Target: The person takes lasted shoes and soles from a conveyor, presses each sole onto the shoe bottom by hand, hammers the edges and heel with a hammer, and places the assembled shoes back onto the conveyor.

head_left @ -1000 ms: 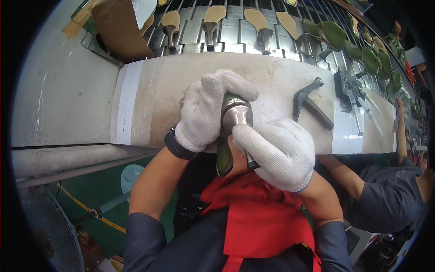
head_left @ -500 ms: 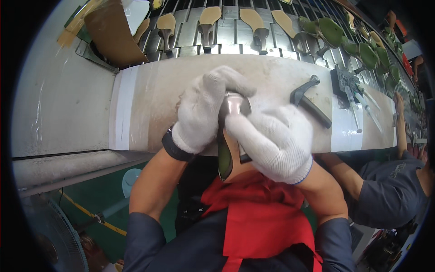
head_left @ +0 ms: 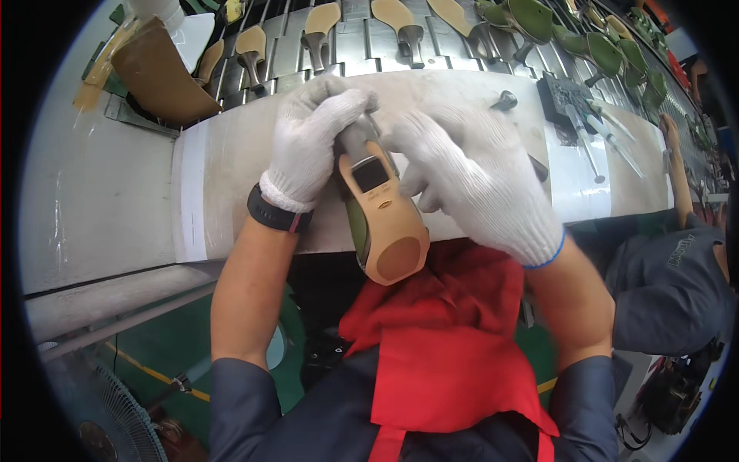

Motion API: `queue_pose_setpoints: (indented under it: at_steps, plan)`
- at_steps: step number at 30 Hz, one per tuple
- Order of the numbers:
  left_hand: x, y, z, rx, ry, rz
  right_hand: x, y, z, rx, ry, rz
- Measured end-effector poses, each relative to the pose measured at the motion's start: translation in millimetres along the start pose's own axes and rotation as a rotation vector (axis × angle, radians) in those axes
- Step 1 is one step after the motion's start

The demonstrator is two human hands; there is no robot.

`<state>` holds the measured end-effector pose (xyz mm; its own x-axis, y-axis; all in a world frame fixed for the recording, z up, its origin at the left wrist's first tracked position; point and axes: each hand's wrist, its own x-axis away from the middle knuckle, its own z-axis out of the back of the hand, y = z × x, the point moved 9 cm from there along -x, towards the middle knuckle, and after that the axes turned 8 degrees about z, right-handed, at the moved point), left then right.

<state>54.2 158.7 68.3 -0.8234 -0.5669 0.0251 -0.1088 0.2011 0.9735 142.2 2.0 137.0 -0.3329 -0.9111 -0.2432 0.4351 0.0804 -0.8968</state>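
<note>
A high-heeled shoe (head_left: 394, 212) with a tan sole and a green side hangs over the table's near edge, sole up and toe toward me. My left hand (head_left: 312, 146), in a white knit glove, is closed around its heel end. The fingers hide part of the grey heel. My right hand (head_left: 485, 185), gloved too, is just right of the shoe with fingers partly bent and apart; nothing shows in it. Whether its fingertips touch the heel I cannot tell. Behind this hand lies a hammer (head_left: 504, 101), mostly hidden, with only its head and handle end showing.
Several tan soles with heels (head_left: 321, 31) and green shoes (head_left: 531, 21) stand on the metal slat conveyor (head_left: 354, 50) beyond the table (head_left: 239, 154). A dark block (head_left: 560, 100) and syringes (head_left: 589, 142) lie at right. A co-worker's arm (head_left: 677, 165) reaches in far right. A fan (head_left: 115, 416) stands lower left.
The shoe has turned, so its sole now faces up. My right hand has come away from the heel to the right and covers most of the hammer. The whole view has shifted slightly.
</note>
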Motion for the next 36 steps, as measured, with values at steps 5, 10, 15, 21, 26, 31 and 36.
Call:
queue_pose_setpoints:
  at_steps: [5,10,15,21,26,31,36]
  plan:
    - [-15.8,-5.7,-12.6,-0.307,0.018,-0.004,-33.1,-39.5,-18.0,0.692,-0.267,0.338]
    - [-20.3,4.2,-23.1,-0.626,-0.037,-0.464,-39.5,-14.4,-19.6,1.013,-0.453,0.109]
    - [12.8,11.6,-30.4,-1.140,0.142,-0.912,-38.3,-8.6,-26.9,1.073,-0.411,0.119]
    - [15.4,13.8,-39.4,-1.232,0.189,-0.832,-30.1,-3.6,-25.2,1.130,-0.287,0.286]
    - [-7.4,1.8,-27.6,-0.748,0.025,-0.504,-27.9,-1.3,-8.2,0.774,-0.168,0.039]
    - [-14.3,-1.5,-25.0,-0.487,-0.022,-0.355,3.7,32.2,-1.4,0.354,-0.063,0.008]
    - [-12.7,-0.2,-28.3,-0.542,-0.003,-0.398,-2.5,37.9,-0.1,0.318,0.002,-0.134]
